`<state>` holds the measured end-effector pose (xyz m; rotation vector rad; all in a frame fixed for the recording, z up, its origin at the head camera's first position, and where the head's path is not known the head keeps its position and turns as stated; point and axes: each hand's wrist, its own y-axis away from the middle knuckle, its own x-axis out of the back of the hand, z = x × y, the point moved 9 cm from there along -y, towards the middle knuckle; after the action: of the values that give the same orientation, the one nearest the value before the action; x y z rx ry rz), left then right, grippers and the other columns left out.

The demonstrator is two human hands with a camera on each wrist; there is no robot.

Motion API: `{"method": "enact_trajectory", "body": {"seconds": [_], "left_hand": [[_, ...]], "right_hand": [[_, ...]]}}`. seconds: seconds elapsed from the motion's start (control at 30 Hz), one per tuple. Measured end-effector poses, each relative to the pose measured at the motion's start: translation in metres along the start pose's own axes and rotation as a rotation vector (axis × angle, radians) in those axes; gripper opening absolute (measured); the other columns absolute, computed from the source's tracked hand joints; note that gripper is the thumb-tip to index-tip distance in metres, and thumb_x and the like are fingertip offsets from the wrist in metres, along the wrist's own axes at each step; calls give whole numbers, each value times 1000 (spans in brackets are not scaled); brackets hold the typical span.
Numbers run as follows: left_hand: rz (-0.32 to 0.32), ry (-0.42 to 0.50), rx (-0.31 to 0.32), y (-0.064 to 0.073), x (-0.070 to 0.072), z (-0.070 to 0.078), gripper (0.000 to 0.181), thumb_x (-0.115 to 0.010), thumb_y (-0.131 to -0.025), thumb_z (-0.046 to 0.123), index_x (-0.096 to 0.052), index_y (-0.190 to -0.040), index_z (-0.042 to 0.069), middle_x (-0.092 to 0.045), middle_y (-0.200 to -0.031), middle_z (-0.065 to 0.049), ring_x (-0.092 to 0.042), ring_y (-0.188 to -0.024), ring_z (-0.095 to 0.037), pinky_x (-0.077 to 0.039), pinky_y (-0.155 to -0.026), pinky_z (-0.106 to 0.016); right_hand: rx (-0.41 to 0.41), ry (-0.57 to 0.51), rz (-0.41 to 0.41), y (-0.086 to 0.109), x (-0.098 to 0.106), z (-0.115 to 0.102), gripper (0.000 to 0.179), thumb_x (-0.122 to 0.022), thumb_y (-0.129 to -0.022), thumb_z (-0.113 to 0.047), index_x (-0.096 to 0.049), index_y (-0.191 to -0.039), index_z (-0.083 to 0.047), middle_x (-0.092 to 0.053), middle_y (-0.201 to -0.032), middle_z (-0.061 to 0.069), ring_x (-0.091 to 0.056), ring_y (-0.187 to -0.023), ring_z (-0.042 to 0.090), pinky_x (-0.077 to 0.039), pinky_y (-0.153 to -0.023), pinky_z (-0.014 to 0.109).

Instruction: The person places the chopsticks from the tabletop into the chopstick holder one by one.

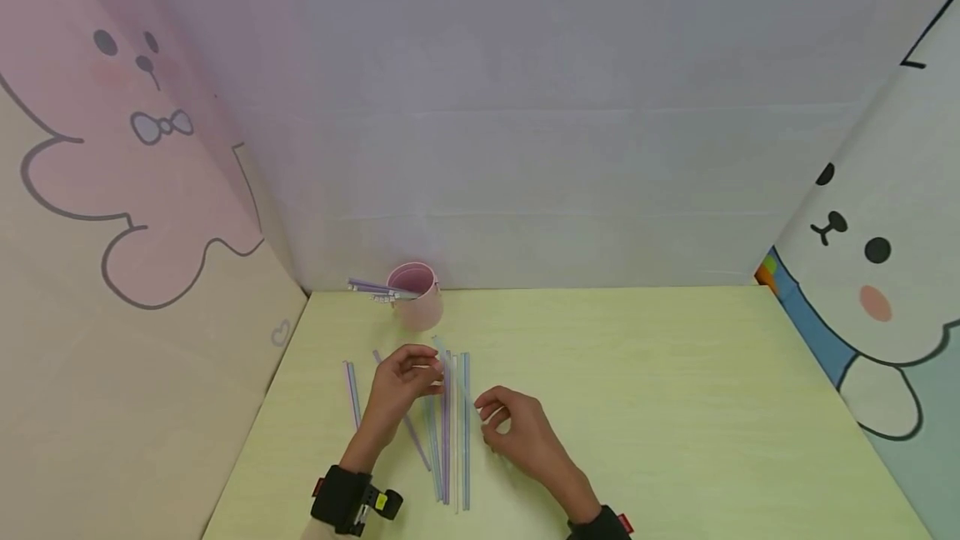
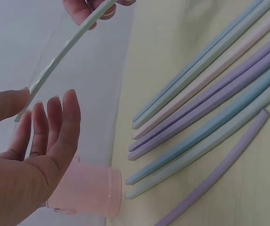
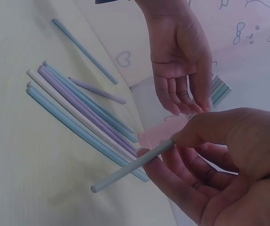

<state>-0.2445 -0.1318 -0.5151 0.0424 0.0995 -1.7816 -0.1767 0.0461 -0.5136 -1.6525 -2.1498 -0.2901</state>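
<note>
Lettering: no words, brands or numbers can be read.
Left wrist strap (image 1: 337, 500): a red tag (image 1: 318, 487), too small to read.
Right wrist strap (image 1: 597, 526): another red tag (image 1: 625, 523), also illegible.
Left wall (image 1: 142, 398): a printed heart outline (image 1: 281, 332), by the far left of the table (image 1: 637, 407).

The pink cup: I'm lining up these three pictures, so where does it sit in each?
Head: pink cup slightly left of centre, by the table's back edge, beyond the left hand.
Left wrist: cup lower left, partly behind that hand.
Right wrist: cup just right of centre, partly hidden by fingers.
Shared landmark: the row of pastel sticks on the table.
</note>
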Motion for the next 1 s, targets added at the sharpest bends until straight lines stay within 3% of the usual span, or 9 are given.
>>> {"method": "enact_trajectory", "body": {"seconds": [0.13,0.27,0.6,0.8,1.0], "left_hand": [[-35,23,-10,1,-5,2,34,-70,-91,8,-54,-116,-8,-62,-100,-17,-60,-94,-54,-57,-80,-57],[-34,38,-29,2,-7,4,29,-69,-91,6,-54,-114,-6,-64,-96,-11,-67,-86,-42,-58,-78,-55],[44,97,-89,4,-4,18,41,-67,-90,-3,-45,-121,-17,-62,-99,-13,-71,-81,-18,-63,-72,-43],[111,124,-172,6,5,33,36,-67,-89,-7,-49,-118,-15,-62,-96,-13,-70,-79,-18,-63,-72,-47],[183,167,-309,9,20,58,34,-65,-87,-14,-47,-116,-18,-62,-96,-14,-69,-76,-23,-63,-68,-45]], "right_hand": [[54,-4,10,0,-1,-7,29,-66,-81,6,-65,-105,-10,-69,-90,12,-66,-74,17,-62,-65,38],[89,-10,17,0,-3,-12,29,-66,-80,8,-65,-105,-8,-70,-90,12,-66,-75,18,-61,-67,47],[59,-43,8,-3,-8,-10,27,-66,-83,3,-65,-105,-12,-70,-92,13,-67,-75,17,-62,-66,35],[30,13,7,-1,-10,-1,21,-67,-83,-1,-67,-103,-7,-68,-87,5,-67,-73,15,-62,-66,32],[16,63,5,1,-11,7,19,-66,-83,0,-67,-102,-4,-69,-87,6,-66,-73,14,-60,-64,26]]}}
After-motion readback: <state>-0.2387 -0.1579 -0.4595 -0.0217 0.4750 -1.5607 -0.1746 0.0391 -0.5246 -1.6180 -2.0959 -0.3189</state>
